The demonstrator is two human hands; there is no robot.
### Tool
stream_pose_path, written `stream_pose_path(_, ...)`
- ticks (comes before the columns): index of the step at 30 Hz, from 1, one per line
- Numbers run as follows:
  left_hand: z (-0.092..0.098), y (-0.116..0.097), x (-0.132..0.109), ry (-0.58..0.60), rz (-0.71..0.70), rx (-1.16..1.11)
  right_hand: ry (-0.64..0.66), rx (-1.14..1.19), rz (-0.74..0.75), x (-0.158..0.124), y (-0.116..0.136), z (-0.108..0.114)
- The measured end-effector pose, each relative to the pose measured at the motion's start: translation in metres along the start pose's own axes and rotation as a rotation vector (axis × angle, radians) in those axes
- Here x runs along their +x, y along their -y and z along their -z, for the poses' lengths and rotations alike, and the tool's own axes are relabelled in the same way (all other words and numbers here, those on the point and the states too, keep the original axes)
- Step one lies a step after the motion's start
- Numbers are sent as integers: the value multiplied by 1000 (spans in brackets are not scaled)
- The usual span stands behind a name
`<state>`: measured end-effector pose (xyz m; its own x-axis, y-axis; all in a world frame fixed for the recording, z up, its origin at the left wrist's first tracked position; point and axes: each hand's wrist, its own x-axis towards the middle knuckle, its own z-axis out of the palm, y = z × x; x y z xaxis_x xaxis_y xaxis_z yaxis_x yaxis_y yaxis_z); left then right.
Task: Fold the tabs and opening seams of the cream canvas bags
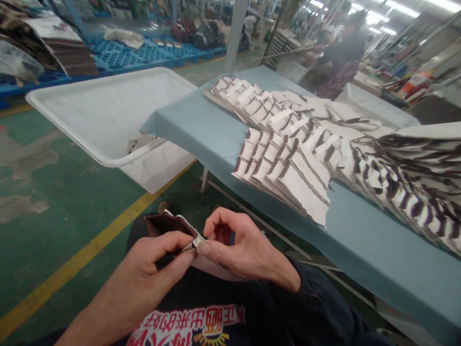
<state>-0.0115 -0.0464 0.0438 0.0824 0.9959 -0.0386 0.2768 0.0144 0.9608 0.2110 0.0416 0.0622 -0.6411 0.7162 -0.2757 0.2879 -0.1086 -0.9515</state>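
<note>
Noted left of the grip: yellow line point(77, 264) on green floor point(79, 206). Recorded ahead and left of the grip: white tub point(154, 168), with blue pallets point(140, 60) farther out. Observed well beyond the grip, slightly right: upright pale post point(236, 36). Logged far ahead and right of the grip: blurred co-worker point(342, 55) in dark top, below lit ceiling lamps point(402, 8).

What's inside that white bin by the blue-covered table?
Pale material with a dark edge shows in the white bin. The blue-covered table hides part of the inside, and the near wall some of the bottom; anything there can't be seen.
</note>
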Motion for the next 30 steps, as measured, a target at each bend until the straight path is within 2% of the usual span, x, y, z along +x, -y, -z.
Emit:
stream_pose_path(4, -4, 4, -3, 9, -8, 12, 18, -55, -16, -2, 5, 1)
stream_pose_path(7, -7, 2, -3, -11, -15, -26, 103, 27, -87, 0, 3, 4)
stream_pose_path(10, -8, 1, -3, 18, 10, -32, 134, 88, -111, 1, -2, 5)
stream_pose_path(18, -15, 27, -10, -77, 19, -60, 94, -101, 1, 4, -1, 2)
stream_pose_path(22, -19, 34, -8, -106, 59, -86, 112, -133, -9, 10, 1, 4)
stream_pose_path(26, -18, 30, -3, -107, 122, -140, 185, -45, -15, 22, -2, 8)
stream_pose_path(30, -10, 21, 2, -35, 201, -248, 335, 125, -76, 37, -2, 13)
